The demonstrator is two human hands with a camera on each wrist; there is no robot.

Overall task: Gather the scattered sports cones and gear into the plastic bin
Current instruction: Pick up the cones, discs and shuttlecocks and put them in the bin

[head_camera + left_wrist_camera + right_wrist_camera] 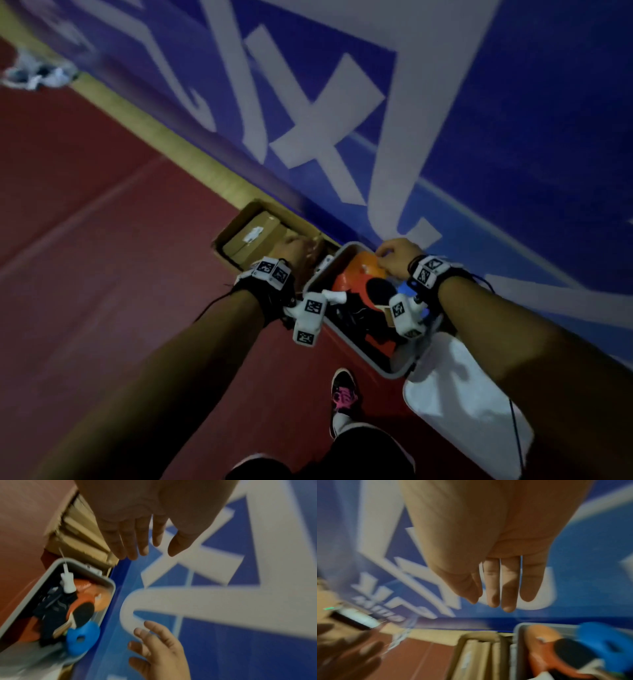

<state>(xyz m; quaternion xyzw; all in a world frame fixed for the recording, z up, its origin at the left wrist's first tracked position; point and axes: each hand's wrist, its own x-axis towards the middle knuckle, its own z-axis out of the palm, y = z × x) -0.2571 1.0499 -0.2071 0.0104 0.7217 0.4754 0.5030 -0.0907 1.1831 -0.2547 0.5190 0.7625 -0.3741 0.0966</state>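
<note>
Head view: both forearms reach from the bottom of the frame up to the centre, each wrist strapped with a black band carrying white marker blocks.
Left hand [291,248]: centre of the frame, over the cardboard box; in the left wrist view its fingers [130,543] hang straight and close together, holding nothing.
Right hand [397,255]: just right of centre, above the far end of the plastic bin; in the right wrist view its fingers [508,588] point down, straight and side by side, with nothing between them (the head view is too blurred to tell whether it touches the orange cone).
Plastic bin [356,349]: grey-rimmed, lower centre of the head view, standing on the red floor between the two wrists and against the blue wall.
Bin contents: an orange cone [368,265] at the far end, a black-faced paddle [376,289] over it, a blue disc cone [82,638] at the near end, dark gear [53,605] along one side.
Cardboard box [248,233]: open, just left of the bin, touching or nearly touching it, brown parcels inside.
Blue wall [513,120]: fills the upper right, with large white lettering.
White lid or panel [462,404]: lower right, beside the bin, under the right forearm.
Shoe [342,394]: bottom centre, black with pink laces, on the red floor.
</note>
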